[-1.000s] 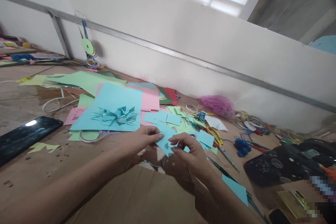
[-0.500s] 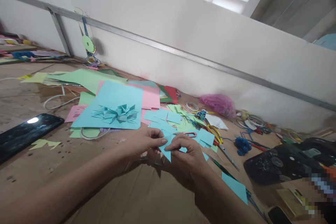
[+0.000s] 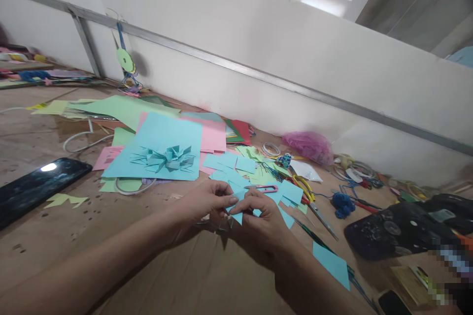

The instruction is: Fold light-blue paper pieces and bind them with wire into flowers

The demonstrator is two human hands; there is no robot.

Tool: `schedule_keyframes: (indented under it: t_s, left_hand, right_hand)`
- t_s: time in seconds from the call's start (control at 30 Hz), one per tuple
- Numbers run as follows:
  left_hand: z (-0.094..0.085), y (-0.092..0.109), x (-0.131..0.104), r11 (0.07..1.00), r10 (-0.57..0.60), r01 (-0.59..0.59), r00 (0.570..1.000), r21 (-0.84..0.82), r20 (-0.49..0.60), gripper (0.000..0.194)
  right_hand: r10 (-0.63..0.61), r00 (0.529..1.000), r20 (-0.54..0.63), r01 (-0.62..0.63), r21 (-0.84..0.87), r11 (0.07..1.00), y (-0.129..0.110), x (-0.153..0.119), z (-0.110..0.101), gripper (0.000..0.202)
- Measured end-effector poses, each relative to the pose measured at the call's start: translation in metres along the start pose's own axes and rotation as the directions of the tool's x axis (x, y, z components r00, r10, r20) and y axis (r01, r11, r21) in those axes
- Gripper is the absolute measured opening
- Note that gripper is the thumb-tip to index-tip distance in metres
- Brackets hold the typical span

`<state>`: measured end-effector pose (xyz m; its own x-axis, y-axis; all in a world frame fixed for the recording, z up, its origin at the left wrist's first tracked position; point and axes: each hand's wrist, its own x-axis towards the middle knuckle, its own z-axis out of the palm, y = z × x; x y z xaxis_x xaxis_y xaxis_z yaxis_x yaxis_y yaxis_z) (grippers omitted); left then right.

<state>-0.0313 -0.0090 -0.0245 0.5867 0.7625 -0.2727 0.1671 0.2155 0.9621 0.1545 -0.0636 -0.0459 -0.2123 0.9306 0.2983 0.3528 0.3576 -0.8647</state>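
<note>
Between my hands is a small folded piece of light-blue paper, its lower point showing below my fingers. My left hand pinches its left side between thumb and fingers. From the right, my right hand pinches the same paper, fingertips nearly touching the left thumb. Just beyond them lie loose blue paper squares and a pink-handled cutter. Several folded blue paper pieces sit in a cluster on a blue sheet to the left. My fingers hide part of the held paper.
A black phone lies at the left. On the right are scissors, yellow-handled pliers, blue yarn and a dark bag-like object. A pink plastic bag rests by the white wall.
The held paper's lower point looks shorter, and the fingertips of my right hand have shifted slightly left toward my left thumb. The view has moved a little.
</note>
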Motion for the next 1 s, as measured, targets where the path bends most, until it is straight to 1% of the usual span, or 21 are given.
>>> schedule_keyframes:
  t_s: [0.07, 0.13, 0.27, 0.4, 0.5, 0.63, 0.7, 0.77, 0.87, 0.93, 1.0]
  left_hand:
    - [0.001, -0.002, 0.000, 1.000, 0.007, -0.007, 1.000, 0.004, 0.009, 0.034]
    - [0.001, -0.004, 0.001, 1.000, 0.021, -0.021, 1.000, -0.003, 0.015, 0.036]
    - [0.004, -0.003, 0.001, 0.999, 0.023, -0.023, 1.000, -0.032, 0.008, 0.035]
    - [0.005, 0.001, -0.001, 0.998, -0.012, 0.010, 1.000, -0.068, -0.027, 0.035]
    - [0.005, 0.002, -0.001, 0.996, -0.031, 0.030, 1.000, -0.083, -0.004, 0.036]
    - [0.006, 0.001, 0.000, 0.999, 0.021, -0.022, 1.000, -0.027, -0.013, 0.036]
    - [0.005, 0.000, 0.001, 0.999, 0.045, -0.045, 0.999, 0.003, -0.031, 0.034]
    - [0.004, -0.001, 0.002, 0.995, 0.085, -0.082, 0.995, 0.057, -0.053, 0.033]
    - [0.001, -0.003, 0.005, 0.977, 0.148, -0.136, 0.987, 0.165, -0.067, 0.030]
    - [0.001, -0.005, 0.007, 0.971, 0.162, -0.147, 0.985, 0.189, -0.063, 0.030]
    - [0.002, -0.006, 0.008, 0.972, 0.160, -0.146, 0.985, 0.184, -0.065, 0.028]
  right_hand:
    - [0.001, 1.000, 0.015, -0.001, -0.001, 1.000, -0.002, 0.000, -0.001, 0.040]
    - [0.016, 1.000, 0.023, -0.015, -0.014, 1.000, -0.004, 0.001, -0.002, 0.034]
    - [0.026, 1.000, 0.010, -0.026, -0.028, 0.999, -0.009, 0.002, -0.002, 0.022]
    - [0.027, 0.999, -0.030, -0.026, 0.017, 1.000, -0.014, 0.002, -0.003, 0.017]
    - [0.048, 0.999, -0.026, -0.047, 0.046, 0.998, -0.017, 0.003, -0.003, 0.013]
    - [0.118, 0.993, -0.024, -0.116, 0.078, 0.990, -0.021, 0.002, -0.002, 0.011]
    - [0.175, 0.984, -0.035, -0.168, 0.146, 0.975, -0.022, 0.002, -0.002, 0.006]
    - [0.217, 0.975, -0.042, -0.204, 0.208, 0.957, -0.023, 0.001, -0.003, 0.008]
    - [0.238, 0.971, -0.036, -0.221, 0.255, 0.941, -0.021, 0.001, -0.004, 0.006]
    - [0.261, 0.964, -0.042, -0.240, 0.270, 0.932, -0.019, 0.001, -0.002, 0.003]
    - [0.284, 0.956, -0.069, -0.256, 0.271, 0.928, -0.017, 0.001, 0.000, 0.004]
